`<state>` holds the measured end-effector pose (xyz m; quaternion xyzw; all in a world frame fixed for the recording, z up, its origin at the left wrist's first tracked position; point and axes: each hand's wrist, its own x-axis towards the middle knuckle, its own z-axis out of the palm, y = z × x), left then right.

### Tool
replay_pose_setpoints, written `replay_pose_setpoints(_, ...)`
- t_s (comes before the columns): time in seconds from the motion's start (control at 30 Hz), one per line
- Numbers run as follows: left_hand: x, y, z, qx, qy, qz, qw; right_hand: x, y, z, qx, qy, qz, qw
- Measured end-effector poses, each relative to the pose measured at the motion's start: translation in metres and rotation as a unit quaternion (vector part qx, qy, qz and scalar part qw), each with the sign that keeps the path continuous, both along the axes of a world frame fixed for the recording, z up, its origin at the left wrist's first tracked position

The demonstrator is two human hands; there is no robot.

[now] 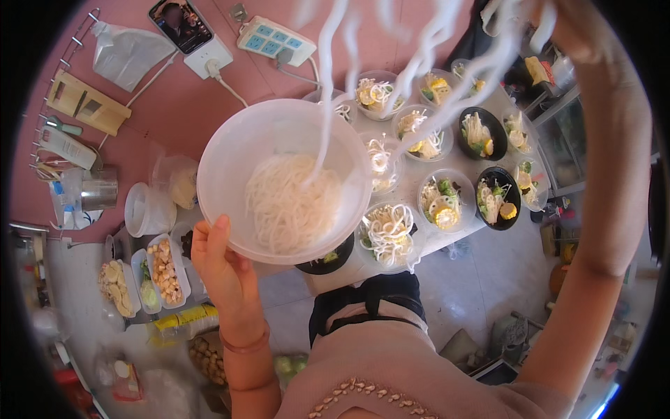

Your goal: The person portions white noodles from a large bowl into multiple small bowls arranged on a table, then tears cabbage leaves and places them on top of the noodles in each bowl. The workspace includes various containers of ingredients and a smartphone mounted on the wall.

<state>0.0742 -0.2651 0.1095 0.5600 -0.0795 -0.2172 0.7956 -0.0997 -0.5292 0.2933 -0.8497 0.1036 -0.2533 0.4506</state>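
My left hand (225, 262) grips the near left rim of a round, translucent white tub (279, 120), fingers curled at its side. Inside the tub lies a heap of thin white noodles (293, 199). My right hand (579, 33) is raised high at the upper right, partly cut off and blurred. From it long white noodles (474, 84) hang and stretch across the top of the view, smeared by motion. One strand dangles down into the tub. Right of the tub, a clear bowl (391, 237) holds noodles, some over its rim.
Several clear bowls and black bowls (483, 134) with mushrooms, corn and greens cover the white table (447, 241). Left are containers of cubed food (167, 269) and a yellow-labelled bottle (183, 323). A power strip (276, 43), a phone (180, 25) and a wooden slicer (88, 102) are at the wall.
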Motion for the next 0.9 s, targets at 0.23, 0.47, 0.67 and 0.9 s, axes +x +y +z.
replay_pose_setpoints(0.23, 0.002, 0.01, -0.018, 0.023, -0.008, -0.003, 1.0, -0.075, -0.034, -0.022, -0.006, -0.049, -0.084, 0.995)
replay_pose_setpoints(0.47, -0.007, 0.049, -0.017, 0.026, 0.015, 0.067, 0.997, -0.12, -0.038, -0.079, 0.023, -0.018, -0.093, 0.995)
replay_pose_setpoints(0.67, -0.032, 0.085, -0.013, 0.107, -0.056, 0.136, 0.983, -0.145, -0.034, -0.197, -0.049, 0.071, -0.113, 0.99)
replay_pose_setpoints(0.9, -0.049, 0.116, -0.022, 0.24, -0.444, 0.062, 0.861, -0.159, -0.035, -0.303, -0.144, 0.216, -0.072, 0.963)
